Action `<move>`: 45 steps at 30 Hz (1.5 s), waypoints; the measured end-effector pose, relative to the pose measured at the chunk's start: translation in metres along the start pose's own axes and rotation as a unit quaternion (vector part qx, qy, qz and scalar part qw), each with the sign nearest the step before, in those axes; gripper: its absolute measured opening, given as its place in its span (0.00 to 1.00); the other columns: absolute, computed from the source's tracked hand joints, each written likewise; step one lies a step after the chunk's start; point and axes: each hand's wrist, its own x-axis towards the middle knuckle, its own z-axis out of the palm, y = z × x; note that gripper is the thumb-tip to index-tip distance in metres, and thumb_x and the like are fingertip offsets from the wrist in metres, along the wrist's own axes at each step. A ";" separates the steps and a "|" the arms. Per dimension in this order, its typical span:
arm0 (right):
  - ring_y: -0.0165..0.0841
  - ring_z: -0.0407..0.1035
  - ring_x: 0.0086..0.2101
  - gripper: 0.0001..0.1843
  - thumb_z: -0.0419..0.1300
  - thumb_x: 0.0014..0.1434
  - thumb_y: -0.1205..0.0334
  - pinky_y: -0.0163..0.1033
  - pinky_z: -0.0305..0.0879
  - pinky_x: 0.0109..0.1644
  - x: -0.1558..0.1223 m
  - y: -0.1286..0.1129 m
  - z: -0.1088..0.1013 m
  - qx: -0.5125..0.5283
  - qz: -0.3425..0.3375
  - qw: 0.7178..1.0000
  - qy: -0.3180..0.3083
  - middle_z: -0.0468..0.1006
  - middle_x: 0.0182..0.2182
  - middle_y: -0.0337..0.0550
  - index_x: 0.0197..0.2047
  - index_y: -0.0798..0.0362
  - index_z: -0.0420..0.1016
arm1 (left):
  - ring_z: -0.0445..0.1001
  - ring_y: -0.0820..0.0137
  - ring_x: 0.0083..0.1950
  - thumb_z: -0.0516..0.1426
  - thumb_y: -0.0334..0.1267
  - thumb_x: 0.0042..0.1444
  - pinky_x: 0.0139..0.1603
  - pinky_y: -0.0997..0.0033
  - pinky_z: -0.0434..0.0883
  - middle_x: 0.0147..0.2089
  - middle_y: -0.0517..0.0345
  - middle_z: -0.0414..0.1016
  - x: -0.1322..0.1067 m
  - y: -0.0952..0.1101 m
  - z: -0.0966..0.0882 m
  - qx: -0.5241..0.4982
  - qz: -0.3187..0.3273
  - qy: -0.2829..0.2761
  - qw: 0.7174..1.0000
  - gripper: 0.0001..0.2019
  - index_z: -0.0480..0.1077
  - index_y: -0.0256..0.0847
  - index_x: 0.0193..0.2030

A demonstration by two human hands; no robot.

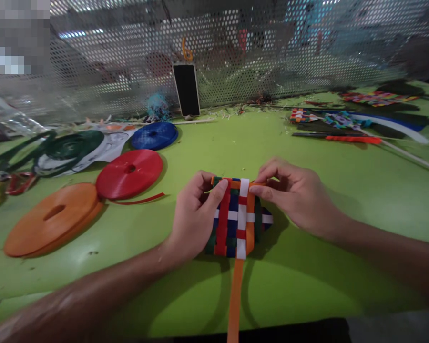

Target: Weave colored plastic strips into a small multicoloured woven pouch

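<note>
A small woven piece of flat ribbon strips (232, 216), in red, white, blue, green and orange, is held just above the green table. My left hand (196, 209) grips its left side, thumb lying on top by the red strip and fingers hidden beneath. At the upper right edge, my right hand (293, 195) pinches the orange strip (250, 214) between thumb and forefinger. From the bottom of the weave a long orange tail (236, 300) hangs toward the table's front edge. A pointed end with blue and white bands sticks out on the right.
Ribbon rolls lie at left: orange (32, 224), red (143, 171), blue (153, 136) and green (75, 144). Red-handled scissors (19, 183) are beside them. A phone (186, 90) leans on the perforated metal screen (236, 52). Woven pieces (338, 119) and loose strips lie at back right.
</note>
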 end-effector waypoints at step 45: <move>0.35 0.78 0.37 0.12 0.74 0.51 0.56 0.46 0.74 0.48 0.007 0.006 -0.008 0.181 0.164 0.968 -0.050 0.84 0.36 0.41 0.39 0.50 0.82 | 0.80 0.69 0.38 0.60 0.47 0.65 0.35 0.72 0.77 0.39 0.57 0.80 0.027 -0.016 -0.013 -0.225 -0.064 -0.108 0.966 0.11 0.71 0.42 0.44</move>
